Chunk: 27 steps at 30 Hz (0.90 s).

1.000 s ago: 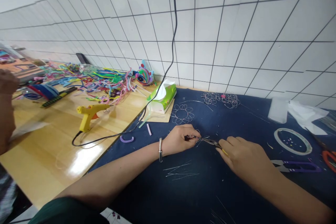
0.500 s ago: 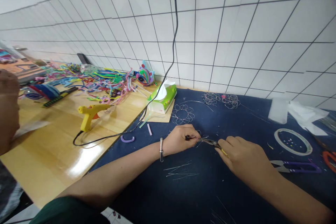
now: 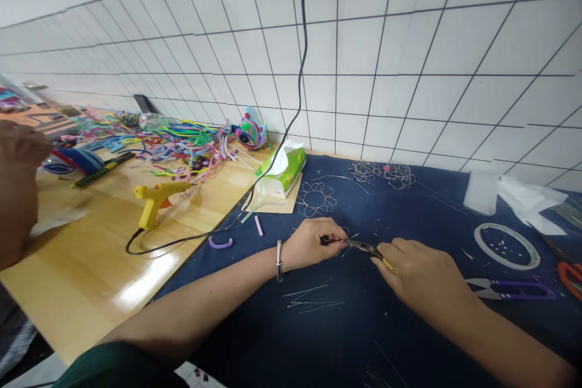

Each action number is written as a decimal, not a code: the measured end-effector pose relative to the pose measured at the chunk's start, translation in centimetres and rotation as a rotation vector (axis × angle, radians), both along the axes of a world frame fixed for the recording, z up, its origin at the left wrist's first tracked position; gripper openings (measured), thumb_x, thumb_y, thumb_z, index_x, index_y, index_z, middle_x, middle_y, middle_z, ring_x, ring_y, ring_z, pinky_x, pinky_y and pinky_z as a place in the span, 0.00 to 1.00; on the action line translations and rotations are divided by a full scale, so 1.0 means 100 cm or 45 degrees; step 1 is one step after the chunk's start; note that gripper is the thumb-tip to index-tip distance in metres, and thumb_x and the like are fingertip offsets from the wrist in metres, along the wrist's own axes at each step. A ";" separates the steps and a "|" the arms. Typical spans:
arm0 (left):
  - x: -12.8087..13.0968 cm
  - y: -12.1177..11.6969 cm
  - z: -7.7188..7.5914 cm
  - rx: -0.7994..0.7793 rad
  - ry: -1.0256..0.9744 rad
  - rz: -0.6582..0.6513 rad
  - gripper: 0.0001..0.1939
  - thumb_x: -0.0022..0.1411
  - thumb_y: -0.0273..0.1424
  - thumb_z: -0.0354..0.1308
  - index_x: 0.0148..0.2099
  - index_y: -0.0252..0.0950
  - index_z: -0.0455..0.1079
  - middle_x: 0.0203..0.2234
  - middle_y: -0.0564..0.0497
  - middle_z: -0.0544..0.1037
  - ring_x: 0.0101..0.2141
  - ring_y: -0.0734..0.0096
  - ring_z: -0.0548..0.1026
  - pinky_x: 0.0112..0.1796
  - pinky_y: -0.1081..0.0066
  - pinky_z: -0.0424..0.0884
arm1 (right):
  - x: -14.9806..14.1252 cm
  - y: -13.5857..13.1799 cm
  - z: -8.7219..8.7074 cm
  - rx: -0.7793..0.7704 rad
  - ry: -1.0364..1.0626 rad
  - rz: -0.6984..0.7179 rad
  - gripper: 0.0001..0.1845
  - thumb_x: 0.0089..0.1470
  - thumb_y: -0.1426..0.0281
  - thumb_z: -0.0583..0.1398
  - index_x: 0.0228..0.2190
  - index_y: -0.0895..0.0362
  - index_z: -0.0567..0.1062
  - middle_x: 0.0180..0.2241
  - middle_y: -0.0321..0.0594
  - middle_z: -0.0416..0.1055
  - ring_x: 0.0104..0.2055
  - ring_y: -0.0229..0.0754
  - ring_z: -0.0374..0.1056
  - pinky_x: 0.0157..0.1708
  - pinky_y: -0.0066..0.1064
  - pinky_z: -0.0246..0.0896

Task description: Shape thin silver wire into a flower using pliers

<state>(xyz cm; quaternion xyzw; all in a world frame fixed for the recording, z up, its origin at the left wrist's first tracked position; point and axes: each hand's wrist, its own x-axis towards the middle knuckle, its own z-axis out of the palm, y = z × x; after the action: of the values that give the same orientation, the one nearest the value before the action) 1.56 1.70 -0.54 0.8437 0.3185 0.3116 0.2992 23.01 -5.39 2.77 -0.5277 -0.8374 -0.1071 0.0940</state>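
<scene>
My left hand (image 3: 318,241) is closed in a pinch on a small piece of looped wire (image 3: 349,235), partly hidden by the fingers. My right hand (image 3: 411,264) grips pliers (image 3: 364,247) with a yellow handle, their jaws touching the wire beside my left fingertips. Beyond my left hand lies a flower-shaped wire ring (image 3: 317,199). Several straight wire lengths (image 3: 313,302) rest on the dark blue cloth (image 3: 273,333) in front of me. Further back are tangled wire loops (image 3: 400,175) with a pink spot among them.
A yellow glue gun (image 3: 157,200) stands on the wooden table at left, its cord crossing the cloth's edge. Nearby are a tissue pack (image 3: 286,173) and colourful pipe cleaners (image 3: 182,139). At right lie a white ring (image 3: 507,247) and purple snips (image 3: 522,289). Another person's hand (image 3: 18,182) shows far left.
My hands and the pliers hold almost the same place at the wire. The other person's hand at far left has shifted slightly to the right.
</scene>
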 end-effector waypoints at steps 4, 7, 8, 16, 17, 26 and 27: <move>0.000 0.000 -0.003 -0.022 -0.027 0.041 0.05 0.54 0.27 0.55 0.35 0.32 0.70 0.26 0.52 0.72 0.26 0.79 0.68 0.29 0.78 0.66 | 0.001 0.001 0.000 0.008 0.004 0.005 0.08 0.54 0.66 0.53 0.27 0.53 0.69 0.22 0.34 0.65 0.25 0.37 0.60 0.23 0.28 0.40; 0.000 0.000 -0.004 -0.021 -0.035 0.028 0.05 0.53 0.25 0.54 0.34 0.33 0.70 0.26 0.52 0.72 0.26 0.79 0.68 0.29 0.78 0.66 | 0.001 0.001 0.000 0.012 0.005 0.008 0.08 0.54 0.66 0.53 0.26 0.53 0.69 0.22 0.34 0.65 0.25 0.37 0.60 0.22 0.28 0.40; 0.000 0.000 -0.004 -0.019 -0.035 0.028 0.05 0.53 0.24 0.54 0.34 0.33 0.70 0.26 0.52 0.72 0.26 0.79 0.68 0.29 0.78 0.65 | 0.001 0.001 0.000 0.012 0.007 0.007 0.08 0.54 0.66 0.53 0.26 0.53 0.69 0.22 0.34 0.64 0.24 0.37 0.60 0.22 0.28 0.39; 0.000 -0.001 -0.005 -0.017 -0.045 0.054 0.05 0.53 0.24 0.53 0.33 0.32 0.70 0.25 0.52 0.71 0.25 0.80 0.67 0.29 0.78 0.64 | 0.001 0.001 0.001 0.005 0.010 -0.001 0.08 0.54 0.66 0.53 0.26 0.53 0.69 0.22 0.34 0.65 0.24 0.37 0.60 0.22 0.28 0.39; 0.000 -0.001 -0.006 -0.020 -0.053 0.058 0.05 0.53 0.24 0.53 0.33 0.32 0.70 0.25 0.52 0.71 0.25 0.80 0.67 0.28 0.79 0.64 | 0.001 0.001 0.001 0.006 0.009 -0.003 0.08 0.54 0.66 0.53 0.26 0.53 0.69 0.22 0.34 0.65 0.24 0.37 0.60 0.22 0.28 0.39; 0.000 0.001 -0.007 -0.007 -0.076 0.058 0.05 0.55 0.26 0.54 0.33 0.33 0.71 0.26 0.51 0.73 0.26 0.79 0.68 0.29 0.78 0.65 | 0.001 0.000 0.002 0.006 -0.005 -0.010 0.09 0.54 0.67 0.52 0.26 0.53 0.70 0.22 0.34 0.65 0.25 0.36 0.61 0.22 0.28 0.41; 0.000 0.001 -0.007 0.002 -0.077 0.057 0.05 0.55 0.26 0.54 0.33 0.33 0.71 0.26 0.51 0.73 0.26 0.79 0.68 0.29 0.78 0.65 | 0.001 0.000 0.002 0.010 -0.006 -0.006 0.09 0.54 0.67 0.52 0.26 0.54 0.70 0.22 0.34 0.65 0.25 0.36 0.61 0.22 0.28 0.41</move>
<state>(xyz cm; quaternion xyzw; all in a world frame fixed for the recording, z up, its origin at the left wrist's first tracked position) 1.60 1.81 -1.28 0.8268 0.3278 0.3440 0.3010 23.12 -5.34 3.00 -0.5291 -0.8359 -0.1118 0.0937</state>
